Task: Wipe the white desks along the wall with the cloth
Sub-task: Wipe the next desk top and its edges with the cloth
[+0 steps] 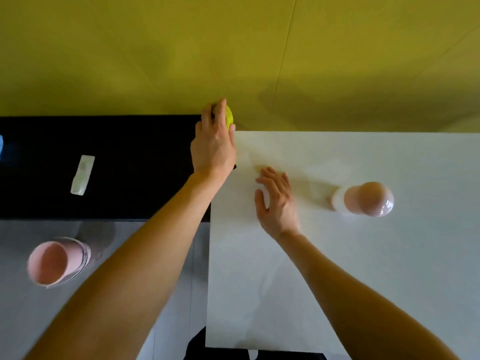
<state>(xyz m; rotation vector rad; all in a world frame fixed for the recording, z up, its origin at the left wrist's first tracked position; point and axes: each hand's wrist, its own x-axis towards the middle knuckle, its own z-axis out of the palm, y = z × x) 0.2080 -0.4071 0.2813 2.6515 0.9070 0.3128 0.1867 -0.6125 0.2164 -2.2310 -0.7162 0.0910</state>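
A white desk (337, 268) stands against the yellow-green wall and fills the right half of the view. My left hand (214, 146) reaches to the desk's far left corner and grips a yellow cloth (229, 117), which is mostly hidden under the fingers. My right hand (276, 201) rests flat on the desk top with fingers spread, a little right of the left hand and nearer to me.
A pink lamp-like object with a rounded top (367, 199) stands on the desk to the right. Left of the desk is a black surface (130, 165) carrying a white remote-like item (82, 175). A pink bin (55, 261) stands on the grey floor below.
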